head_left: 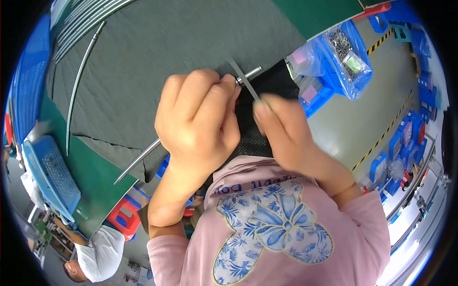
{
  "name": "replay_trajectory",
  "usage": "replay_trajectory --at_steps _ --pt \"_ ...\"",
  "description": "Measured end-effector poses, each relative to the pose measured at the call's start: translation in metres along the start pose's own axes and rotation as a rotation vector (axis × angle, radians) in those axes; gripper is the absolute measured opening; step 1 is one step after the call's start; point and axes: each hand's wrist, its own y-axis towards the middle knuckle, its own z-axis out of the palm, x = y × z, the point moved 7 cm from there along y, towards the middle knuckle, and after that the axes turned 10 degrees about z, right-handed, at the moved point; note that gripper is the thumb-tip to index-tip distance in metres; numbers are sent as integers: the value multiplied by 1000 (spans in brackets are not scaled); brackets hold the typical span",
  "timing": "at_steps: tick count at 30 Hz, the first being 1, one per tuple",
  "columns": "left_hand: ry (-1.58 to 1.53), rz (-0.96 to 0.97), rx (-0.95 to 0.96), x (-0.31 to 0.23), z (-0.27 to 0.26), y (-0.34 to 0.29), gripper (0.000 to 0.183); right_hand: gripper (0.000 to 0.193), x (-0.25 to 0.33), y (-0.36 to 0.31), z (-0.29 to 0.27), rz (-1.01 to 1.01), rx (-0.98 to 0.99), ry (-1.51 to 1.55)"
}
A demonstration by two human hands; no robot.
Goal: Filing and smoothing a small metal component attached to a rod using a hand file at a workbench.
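My left hand [198, 112] is closed around a long, slim metal rod [144, 156]. The rod runs under the fist from lower left to upper right, its shiny end poking out past my thumb. Closed on a thin, flat grey file [244, 78], my right hand [286, 126] is slightly blurred by motion. The file crosses the rod close to its tip; whether they touch, I cannot tell. On the dark grey cloth [167, 40] to the left lies a single metal rod [76, 81], with several more rods [88, 21] side by side beyond it.
To the right stands a blue bin [362, 78] lined with plastic and holding small metal parts. A blue perforated basket [52, 171] is at the left edge. Beyond the table are a red stool [125, 217] and a person in white [100, 252]. Blue crates [400, 143] line the far right.
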Motion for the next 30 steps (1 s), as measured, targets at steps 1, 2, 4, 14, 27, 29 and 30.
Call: replay_trajectory --at_steps 1,2,4,14,27,29,30 --pt "-3 7 4 1 0 0 16 22 15 11 1 -109 -19 2" --pt "-9 10 8 1 0 -1 16 20 15 17 2 -38 -27 58" --pt "-6 1 -16 2 -1 -1 16 19 -1 -1 5 -37 -46 -5" --pt "-8 16 -23 1 2 0 16 22 -21 -11 3 -23 -32 -37" --pt "-53 -51 58 8 -1 -1 15 21 -66 14 -42 21 -443 662" --pt "-50 -58 66 8 -1 -2 15 19 -52 4 -43 29 -451 712" --pt "-34 -48 55 7 -1 -2 14 19 -37 2 -41 -43 -466 576"
